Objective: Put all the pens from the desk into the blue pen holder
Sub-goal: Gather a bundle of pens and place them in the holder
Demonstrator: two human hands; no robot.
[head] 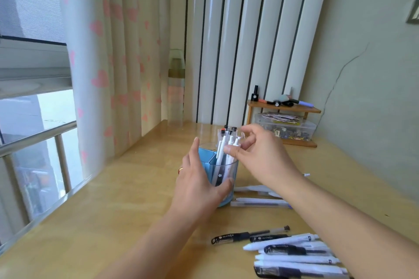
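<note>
The blue pen holder (229,170), a clear round cup with blue dividers, stands mid-desk with several white and black pens (223,149) upright inside. My left hand (199,179) wraps round its near side, thumb on the front wall. My right hand (256,154) hovers at the rim, its thumb and fingers pinching the top of a white pen (231,154) inside the holder. A few white pens (258,199) lie just right of the holder. A pile of several black and white pens (292,253) lies at the desk's near right.
A small wooden shelf (283,108) with markers on top and a clear box (285,127) beneath stands at the back right. A tall bottle (176,88) stands by the heart-print curtain (108,63). The desk's left edge (74,190) runs along the window.
</note>
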